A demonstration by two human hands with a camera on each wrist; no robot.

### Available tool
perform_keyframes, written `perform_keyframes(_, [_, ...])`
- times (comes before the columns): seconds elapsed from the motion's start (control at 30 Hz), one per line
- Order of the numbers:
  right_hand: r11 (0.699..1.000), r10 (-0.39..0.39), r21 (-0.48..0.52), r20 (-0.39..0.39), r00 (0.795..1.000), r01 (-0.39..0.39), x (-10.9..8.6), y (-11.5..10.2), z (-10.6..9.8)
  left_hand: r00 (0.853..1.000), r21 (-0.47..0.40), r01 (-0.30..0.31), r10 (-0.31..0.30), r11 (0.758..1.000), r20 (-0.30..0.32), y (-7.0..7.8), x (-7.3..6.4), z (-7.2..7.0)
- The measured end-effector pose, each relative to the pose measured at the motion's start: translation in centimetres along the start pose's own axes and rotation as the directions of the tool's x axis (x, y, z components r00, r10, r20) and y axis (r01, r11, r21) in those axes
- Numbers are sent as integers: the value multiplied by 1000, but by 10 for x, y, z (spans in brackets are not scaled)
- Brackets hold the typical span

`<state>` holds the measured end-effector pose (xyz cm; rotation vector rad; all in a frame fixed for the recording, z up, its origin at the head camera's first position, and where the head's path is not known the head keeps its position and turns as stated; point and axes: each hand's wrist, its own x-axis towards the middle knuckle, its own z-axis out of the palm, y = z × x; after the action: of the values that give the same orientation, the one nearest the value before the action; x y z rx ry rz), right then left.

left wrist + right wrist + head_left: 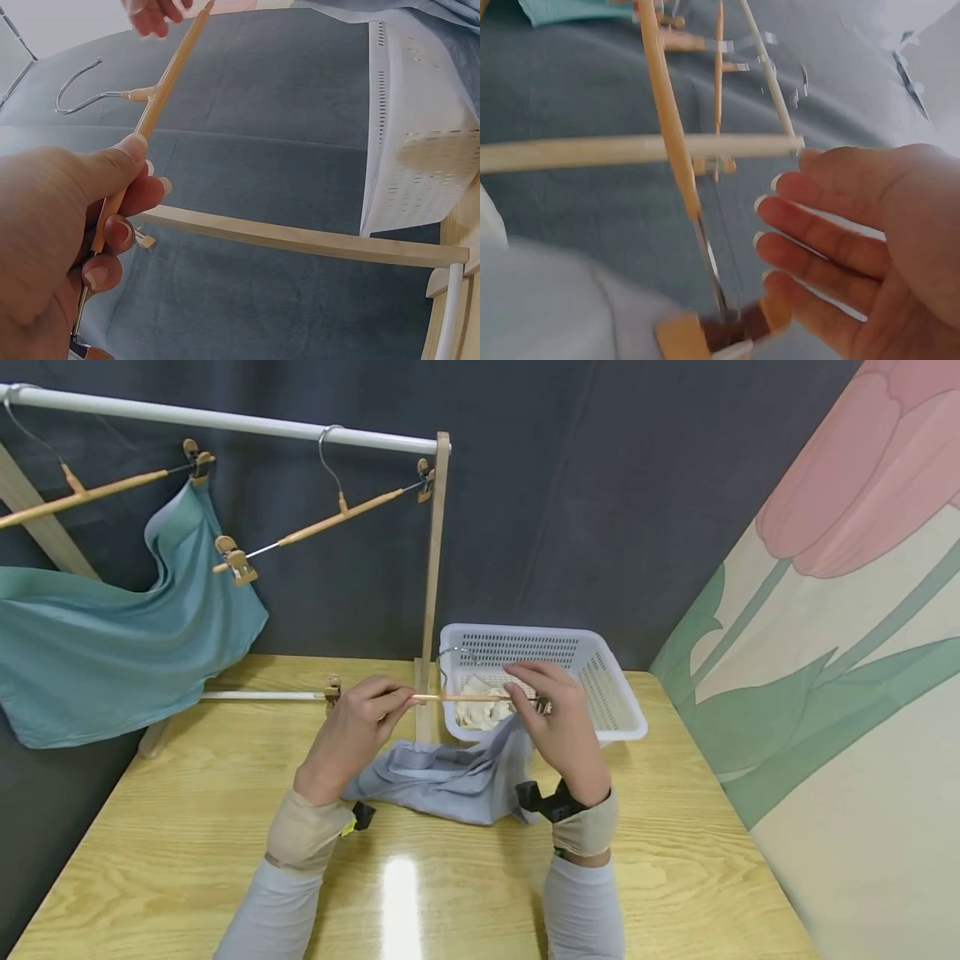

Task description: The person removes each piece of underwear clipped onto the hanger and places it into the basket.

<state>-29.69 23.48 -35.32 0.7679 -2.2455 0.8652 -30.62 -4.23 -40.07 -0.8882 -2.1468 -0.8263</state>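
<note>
My left hand (362, 720) grips the wooden bar of a clip hanger (476, 697), thumb and fingers wrapped round it in the left wrist view. The hanger's metal hook (79, 105) points away from that hand. At the hanger's other end, my right hand (561, 714) is beside the bar, its fingers extended and apart from the wooden clip (684, 339) in the right wrist view. A grey-blue cloth garment (457, 781) hangs from this end and drapes low over the table. Another clip (333, 687) shows by my left hand.
Behind my hands stands a white slotted basket (622, 710) holding cream cloth (480, 703). To the left, a rack with a white rail (247, 422) and wooden post (433, 568) carries a bare clip hanger (322, 527) and a teal garment (180, 610). The wooden table (675, 860) lies below.
</note>
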Motion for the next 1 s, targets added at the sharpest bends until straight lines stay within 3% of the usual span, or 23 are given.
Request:
perform_keyframes(0.1, [999, 41, -12, -10, 999, -41, -1, 6, -7, 1000, 3, 2, -2, 1000, 0, 0, -1, -3])
perform_keyframes(0.3, [990, 138, -19, 53, 989, -137, -2, 14, -15, 1000, 8, 8, -8, 1000, -12, -3, -1, -6])
perform_keyframes(0.6, [961, 278, -40, 169, 946, -275, -5, 20, -21, 998, 4, -33, 33, 999, -47, -5, 0, -9])
perform_keyframes(0.7, [959, 284, -34, 186, 940, -283, -4, 22, -20, 998, -3, -32, 32, 999, -47, -6, 2, -10])
perform_keyframes(1.0, [968, 246, 9, 160, 956, -251, -3, 23, -19, 997, -25, -39, 37, 999, -66, -6, 1, -12])
